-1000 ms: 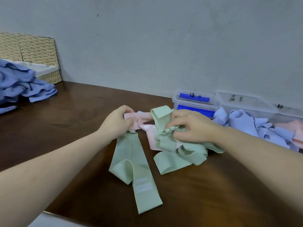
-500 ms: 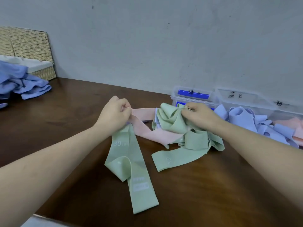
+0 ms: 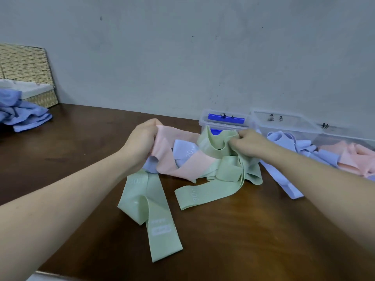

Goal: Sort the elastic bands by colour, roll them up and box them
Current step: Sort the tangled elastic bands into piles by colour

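Head view: on the table (image 3: 223, 236), a green band (image 3: 156, 216) lies nearest. Behind it, the left hand (image 3: 140, 142) grips a pink band (image 3: 172, 151). The right hand (image 3: 247, 142) pinches green bands (image 3: 219, 142). Farthest back stand boxes (image 3: 284, 122).

Pink band (image 3: 178, 151): wide, flat, matte, drawn out slantwise from upper left to lower right near the middle of the table, over a pale blue band (image 3: 183, 149) printed "30". Green bands (image 3: 225, 159): bunched in loose loops just right of the pink one, one loop lifted, one end (image 3: 194, 196) trailing flat toward the near edge, also marked "30". Another green band (image 3: 151, 209): folded over on itself, lying flat nearer the front edge, white label on its upper face. More blue bands (image 3: 288, 142) and pink bands (image 3: 353, 157) heaped toward the right edge, before three clear lidded boxes (image 3: 223, 118) ranged along the back edge, each hand-lettered.
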### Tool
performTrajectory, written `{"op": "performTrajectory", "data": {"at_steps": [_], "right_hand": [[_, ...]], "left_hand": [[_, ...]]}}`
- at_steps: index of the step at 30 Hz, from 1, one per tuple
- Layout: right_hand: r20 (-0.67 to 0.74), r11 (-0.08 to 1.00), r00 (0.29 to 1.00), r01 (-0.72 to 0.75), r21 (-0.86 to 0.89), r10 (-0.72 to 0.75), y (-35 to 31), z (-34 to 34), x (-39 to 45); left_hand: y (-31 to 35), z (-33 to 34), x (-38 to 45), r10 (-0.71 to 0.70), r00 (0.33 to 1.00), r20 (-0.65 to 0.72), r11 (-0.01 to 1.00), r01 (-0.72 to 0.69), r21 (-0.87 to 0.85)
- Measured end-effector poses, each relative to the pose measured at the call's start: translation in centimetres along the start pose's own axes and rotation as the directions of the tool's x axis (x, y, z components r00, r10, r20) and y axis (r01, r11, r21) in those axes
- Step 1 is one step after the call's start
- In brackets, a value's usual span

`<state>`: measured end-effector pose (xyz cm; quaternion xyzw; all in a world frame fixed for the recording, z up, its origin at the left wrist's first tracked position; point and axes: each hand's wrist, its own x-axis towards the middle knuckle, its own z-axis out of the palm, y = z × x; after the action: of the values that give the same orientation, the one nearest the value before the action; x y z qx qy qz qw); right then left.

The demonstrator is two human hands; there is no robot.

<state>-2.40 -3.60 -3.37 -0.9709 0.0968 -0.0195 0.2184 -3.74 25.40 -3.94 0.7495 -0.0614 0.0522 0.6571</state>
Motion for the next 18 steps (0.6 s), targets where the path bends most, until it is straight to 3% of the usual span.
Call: {"op": "performTrajectory", "data": {"at_steps": [3,5,7,9,11,13,18], "right_hand": [[-0.132,0.962,0.972,0.161,-0.219,-0.193,-0.1,0.2,-0.3],[-0.233,0.929,0.909,0.296,-0.222,-0.345,-0.8,0.3,-1.0],[-0.268,0.831,0.788,0.502,-0.241,-0.554,-1.5,0.7,-1.6],[-0.137,0.68,0.673,0.678,-0.279,-0.727,-1.9,1.2,-2.0],[0.095,0.659,0.683,0.726,-0.197,-0.724,-2.4,1.6,-2.7],[0.27,0.682,0.719,0.694,-0.231,-0.64,-2.6,2.0,-2.9],[0.24,0.792,0.855,0.517,-0.325,-0.46,-1.5,1.8,-2.0]], "left_hand": [[0.3,1.1,-0.8,-0.1,0.994,0.053,0.983,0.107,-0.15],[0.3,1.6,-1.3,-0.148,0.987,0.055,0.974,0.155,-0.165],[0.0,1.7,-1.3,-0.113,0.993,0.045,0.992,0.115,-0.044],[-0.7,1.6,-1.1,-0.018,0.997,0.079,0.989,0.007,0.145],[-1.1,1.5,-1.3,0.011,0.992,0.125,0.949,-0.05,0.312],[-1.1,1.5,-1.6,-0.014,0.984,0.18,0.881,-0.073,0.467],[-0.8,1.5,-2.5,-0.014,0.939,0.344,0.584,-0.272,0.765]]}}
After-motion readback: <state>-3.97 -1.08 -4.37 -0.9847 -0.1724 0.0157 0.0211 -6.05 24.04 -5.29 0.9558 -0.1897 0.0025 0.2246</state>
